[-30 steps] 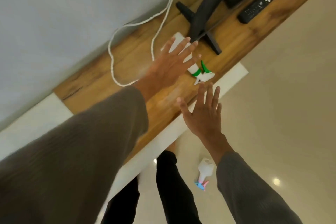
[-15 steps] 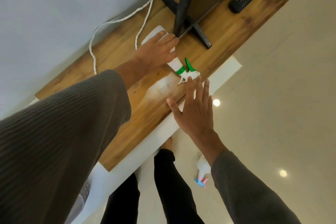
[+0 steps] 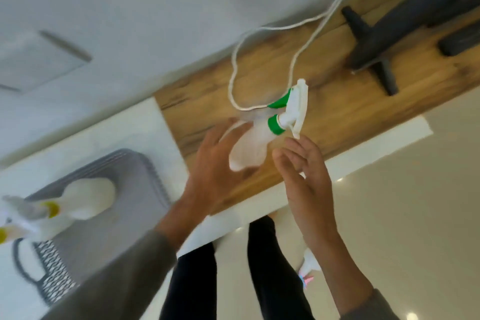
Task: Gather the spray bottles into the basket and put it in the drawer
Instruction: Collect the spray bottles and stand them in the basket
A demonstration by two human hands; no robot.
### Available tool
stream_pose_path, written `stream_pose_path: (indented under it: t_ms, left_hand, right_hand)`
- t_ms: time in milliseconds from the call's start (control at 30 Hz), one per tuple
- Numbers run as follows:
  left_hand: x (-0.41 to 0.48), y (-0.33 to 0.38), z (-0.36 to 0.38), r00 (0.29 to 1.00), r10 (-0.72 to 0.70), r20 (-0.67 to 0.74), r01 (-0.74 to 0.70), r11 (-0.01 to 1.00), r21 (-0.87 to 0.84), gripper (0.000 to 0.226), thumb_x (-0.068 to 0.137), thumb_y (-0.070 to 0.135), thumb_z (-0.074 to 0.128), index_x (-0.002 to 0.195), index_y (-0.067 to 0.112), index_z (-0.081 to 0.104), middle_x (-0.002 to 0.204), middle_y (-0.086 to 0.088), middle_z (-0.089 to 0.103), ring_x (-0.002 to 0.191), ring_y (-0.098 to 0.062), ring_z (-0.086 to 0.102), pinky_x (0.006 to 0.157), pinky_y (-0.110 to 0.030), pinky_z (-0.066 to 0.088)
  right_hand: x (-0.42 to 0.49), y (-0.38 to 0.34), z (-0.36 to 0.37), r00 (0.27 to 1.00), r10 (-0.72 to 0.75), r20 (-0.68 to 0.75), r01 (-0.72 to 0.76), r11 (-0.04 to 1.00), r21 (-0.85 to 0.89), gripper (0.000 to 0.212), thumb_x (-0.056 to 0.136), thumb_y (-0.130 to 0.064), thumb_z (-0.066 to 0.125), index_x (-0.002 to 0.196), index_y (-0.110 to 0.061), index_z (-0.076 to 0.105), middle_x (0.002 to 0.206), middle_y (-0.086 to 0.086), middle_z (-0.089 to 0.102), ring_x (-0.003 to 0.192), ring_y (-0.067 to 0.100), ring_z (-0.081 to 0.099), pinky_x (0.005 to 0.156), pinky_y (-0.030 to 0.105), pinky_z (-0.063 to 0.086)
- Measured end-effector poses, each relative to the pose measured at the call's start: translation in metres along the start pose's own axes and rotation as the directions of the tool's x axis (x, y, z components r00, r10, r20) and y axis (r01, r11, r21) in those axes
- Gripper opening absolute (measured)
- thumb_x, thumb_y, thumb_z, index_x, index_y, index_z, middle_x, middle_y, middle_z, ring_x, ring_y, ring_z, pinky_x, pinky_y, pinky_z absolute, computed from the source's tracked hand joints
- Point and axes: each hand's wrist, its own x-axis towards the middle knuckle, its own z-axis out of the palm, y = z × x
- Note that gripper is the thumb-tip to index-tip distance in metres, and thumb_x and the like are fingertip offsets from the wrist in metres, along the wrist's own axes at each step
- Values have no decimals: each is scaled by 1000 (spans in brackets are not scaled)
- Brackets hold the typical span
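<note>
The green-capped spray bottle [image 3: 246, 153], up between 2 hands.
Looks light and slick: left hand [image 3: 213, 163] fingers grip its body, the surest hold; right hand [image 3: 306, 179] fingers hang loose alongside.

Home living room: wooden console [image 3: 337, 117], TV stand [image 3: 384, 34], glossy tiled floor [image 3: 415, 202].

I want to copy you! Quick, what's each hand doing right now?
Left hand: holds the green-capped spray bottle by its body.
Right hand: open, fingers loosely curled, holding nothing.
</note>
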Motion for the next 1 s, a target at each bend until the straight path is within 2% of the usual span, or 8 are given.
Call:
stream_pose_path:
  t_ms: [100,233,400,567,700,833,900,1000]
  left_hand:
    - [-66,-29,-23,982,-119,-147,100,986,-133,80,65,40,89,134,17,56,142,-2,51,133,-17,47,109,-30,39]
    - [-134,-62,-41,914,-279,-295,207,945,-254,78,69,47,81,136,19,54,146,2,48,135,-13,45,109,-19,36]
    - [-170,-105,-58,840,-390,-376,272,904,-330,82,65,27,88,137,17,50,146,-5,49,137,-18,44,108,-35,42]
    - [-169,-138,-73,816,-388,-429,250,906,-343,79,68,35,84,136,11,52,146,-8,49,138,-17,43,109,-31,42]
    - [-161,-160,-72,826,-389,-409,271,909,-316,76,70,24,85,137,10,52,147,-11,46,138,-21,42,107,-41,45]
    - [-149,-180,-66,827,-415,-380,311,900,-306,69,74,16,83,135,7,54,145,-11,49,135,-22,46,107,-38,45]
    - [-142,-185,-64,829,-430,-358,329,892,-310,68,75,14,82,136,6,54,145,-12,49,137,-22,45,109,-33,42]
    - [-134,-191,-61,834,-458,-307,356,873,-334,69,78,11,80,140,9,49,149,-8,45,141,-19,38,111,-33,38]
  right_hand:
    - [-24,-13,53,983,-106,150,107,994,1,42,87,-38,70,127,-34,58,123,-15,67,115,1,62,89,14,51]
    - [-55,-14,117,931,-136,338,188,974,-125,33,86,-41,70,118,-35,64,116,-16,69,108,5,67,84,25,58]
    - [-78,-2,179,846,-188,499,327,922,-206,34,84,-34,71,116,-23,67,115,-16,69,109,6,66,89,23,56]
    - [-82,8,217,803,-308,510,459,866,-200,35,84,-26,77,118,-18,68,114,-9,72,106,8,68,89,26,57]
    - [-78,23,235,779,-366,509,551,786,-279,37,84,-18,77,119,-12,67,115,-2,72,105,15,69,89,35,59]
    - [-70,40,249,773,-399,493,591,735,-332,36,85,-23,73,118,-10,67,111,-8,66,102,16,69,88,32,59]
    - [-65,48,254,772,-417,480,602,722,-341,36,84,-15,77,118,-11,66,110,-10,65,102,10,68,89,27,58]
    - [-61,57,259,767,-434,473,616,705,-351,37,85,-12,75,120,-14,64,111,-17,61,104,-11,61,89,12,52]
